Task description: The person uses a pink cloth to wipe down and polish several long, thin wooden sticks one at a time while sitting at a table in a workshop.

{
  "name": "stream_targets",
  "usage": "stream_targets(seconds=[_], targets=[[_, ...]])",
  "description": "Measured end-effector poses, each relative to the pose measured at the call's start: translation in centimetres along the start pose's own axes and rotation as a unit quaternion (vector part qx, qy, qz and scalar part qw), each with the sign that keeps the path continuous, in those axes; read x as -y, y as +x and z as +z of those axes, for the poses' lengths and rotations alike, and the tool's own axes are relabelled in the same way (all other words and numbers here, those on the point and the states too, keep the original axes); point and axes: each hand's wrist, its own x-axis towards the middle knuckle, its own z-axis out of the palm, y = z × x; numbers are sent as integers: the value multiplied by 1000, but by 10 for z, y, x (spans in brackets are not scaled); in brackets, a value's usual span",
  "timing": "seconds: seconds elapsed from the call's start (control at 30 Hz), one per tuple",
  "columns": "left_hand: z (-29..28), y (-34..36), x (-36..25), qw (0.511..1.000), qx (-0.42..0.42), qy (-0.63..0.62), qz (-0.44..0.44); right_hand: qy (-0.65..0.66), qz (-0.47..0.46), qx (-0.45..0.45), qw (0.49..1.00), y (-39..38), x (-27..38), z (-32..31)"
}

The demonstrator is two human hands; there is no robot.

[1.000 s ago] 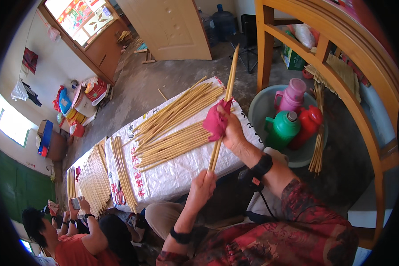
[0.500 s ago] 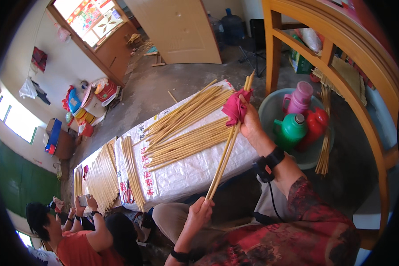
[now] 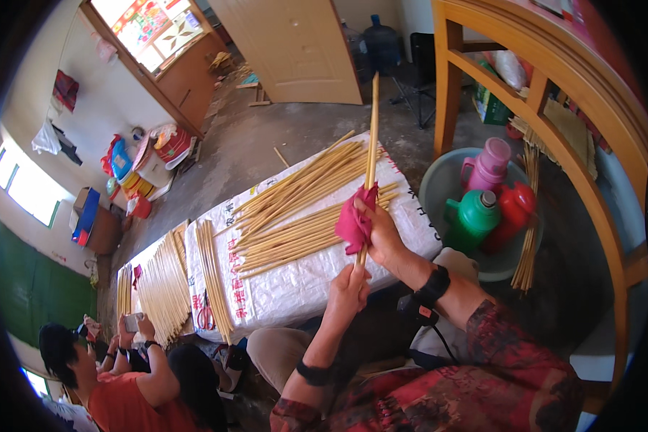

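Note:
My left hand (image 3: 348, 291) is closed round the lower end of a few thin yellow-brown sticks (image 3: 372, 144), which stand steeply above the near side of a covered table (image 3: 281, 299). Just above it, my right hand (image 3: 383, 234) grips a crumpled dark-pink cloth (image 3: 354, 223) pressed about the same sticks; how many there are is hard to tell. Behind them, loose rows of similar sticks (image 3: 295, 237) lie on the table's white plastic sheet. A narrow bundle of sticks (image 3: 214, 281) and a wide fan of paler sticks (image 3: 164, 284) lie farther left.
Red-handled scissors (image 3: 205, 313) lie by the narrow bundle. At right, a basin (image 3: 430, 183) holds pink, green and red flasks, with upright sticks (image 3: 531, 216) beside it. A wooden chair frame (image 3: 446, 86) rises there. Lower left, a person in red (image 3: 133, 399) holds up a phone.
My right hand and the cloth have come down the sticks, close to my left hand. The left hand has risen slightly, and the sticks now point more upright.

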Motion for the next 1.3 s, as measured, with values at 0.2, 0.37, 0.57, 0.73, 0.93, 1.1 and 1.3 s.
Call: stream_targets(seconds=[0.2, 0.37, 0.57, 0.73, 0.93, 1.1, 1.3], targets=[[-39, -82, 15, 979, 48, -71, -187, 43, -56, -70, 995, 25, 31, -15], [-71, -145, 19, 983, 26, -4, -180, 22, -93, -86, 992, 39, 41, -28], [-102, -188, 16, 949, 16, -153, -276, 74, -129, -96, 984, 74, 59, -66], [-109, -194, 9, 968, -4, -121, -218, 121, -156, -22, 980, 77, 85, -78], [-82, -120, -3, 968, -43, -184, -166, 152, -5, 59, 987, 36, 49, -26], [-51, -53, 9, 981, 23, -147, -126, 97, 79, 119, 985, 15, 28, -3], [-20, -27, 7, 981, 109, -102, -127, 36, 38, 93, 994, 12, 30, 2]])
